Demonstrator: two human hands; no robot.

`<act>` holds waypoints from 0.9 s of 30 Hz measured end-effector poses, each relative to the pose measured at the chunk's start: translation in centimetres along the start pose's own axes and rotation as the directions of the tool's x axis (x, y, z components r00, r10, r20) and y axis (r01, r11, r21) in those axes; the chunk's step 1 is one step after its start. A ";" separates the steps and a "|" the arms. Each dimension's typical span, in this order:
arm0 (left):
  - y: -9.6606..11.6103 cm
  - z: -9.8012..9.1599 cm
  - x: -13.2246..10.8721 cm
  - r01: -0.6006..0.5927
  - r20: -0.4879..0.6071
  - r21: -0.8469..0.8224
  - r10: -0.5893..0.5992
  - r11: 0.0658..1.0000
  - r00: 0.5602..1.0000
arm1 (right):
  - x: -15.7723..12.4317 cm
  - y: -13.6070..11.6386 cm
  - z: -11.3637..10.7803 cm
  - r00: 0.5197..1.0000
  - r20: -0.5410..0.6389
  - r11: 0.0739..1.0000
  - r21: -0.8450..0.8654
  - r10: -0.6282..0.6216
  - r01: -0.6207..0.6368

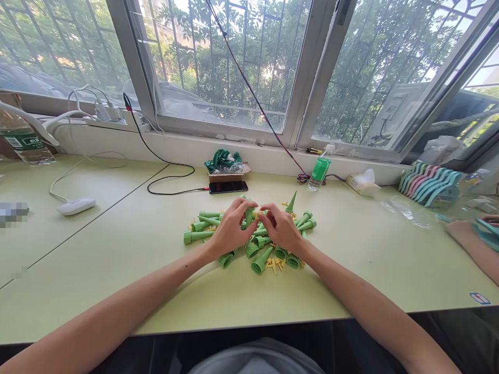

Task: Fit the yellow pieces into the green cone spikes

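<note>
My left hand [235, 228] is closed round a green plastic watering spike [249, 215], held upright over the pile. Close beside it, my right hand [281, 227] pinches a small yellow piece [259, 212] against the spike's side; the fingertips cover most of it. Below and around both hands lie several green cone-shaped spikes [262, 261] with ribbed, open collars, pointing different ways. Small yellow plastic pieces [274, 265] are scattered among them, some in front near the right wrist. One spike [291, 202] stands point up behind the right hand.
Behind the pile are a black phone [228, 187] on a cable and a small cardboard box [226, 176]. A water bottle [320, 169], tissue pack [363, 183] and stacked hangers [431, 184] stand right. A white mouse-shaped device [76, 206] lies left. Another person's hand [462, 232] is at far right.
</note>
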State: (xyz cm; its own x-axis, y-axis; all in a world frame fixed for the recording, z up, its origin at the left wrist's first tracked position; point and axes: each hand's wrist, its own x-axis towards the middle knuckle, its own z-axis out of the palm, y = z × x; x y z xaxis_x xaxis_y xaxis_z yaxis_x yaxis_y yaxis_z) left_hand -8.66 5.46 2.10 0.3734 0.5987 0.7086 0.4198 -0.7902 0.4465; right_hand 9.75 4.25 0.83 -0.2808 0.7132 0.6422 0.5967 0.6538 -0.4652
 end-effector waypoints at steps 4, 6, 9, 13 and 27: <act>0.0 0.0 0.0 0.000 -0.001 0.002 0.000 1.000 1.000 | 0.0 0.1 0.0 1.000 0.017 1.000 -0.012 -0.011 0.011; -0.1 0.1 -0.1 -0.014 -0.002 0.013 0.014 1.000 1.000 | 0.1 0.1 0.0 1.000 0.019 1.000 -0.022 -0.011 0.012; -0.1 0.1 -0.2 -0.055 0.007 0.034 0.055 0.998 0.998 | 0.1 0.2 0.0 1.000 0.020 0.999 -0.040 -0.020 0.021; -0.2 0.1 -0.4 -0.089 0.041 0.043 0.087 0.995 0.995 | 0.1 0.4 0.0 0.999 0.029 0.997 -0.072 -0.025 0.027; 0.0 0.1 -0.1 0.005 0.000 0.026 -0.005 1.000 1.000 | 0.0 0.1 0.0 1.000 0.016 1.000 -0.025 -0.013 0.014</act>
State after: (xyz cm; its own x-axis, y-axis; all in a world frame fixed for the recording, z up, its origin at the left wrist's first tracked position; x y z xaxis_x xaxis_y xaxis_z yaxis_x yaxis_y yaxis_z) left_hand -8.65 5.40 1.99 0.3715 0.6031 0.7059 0.4431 -0.7833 0.4360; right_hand 9.80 4.31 0.79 -0.3005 0.7085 0.6385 0.6112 0.6570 -0.4413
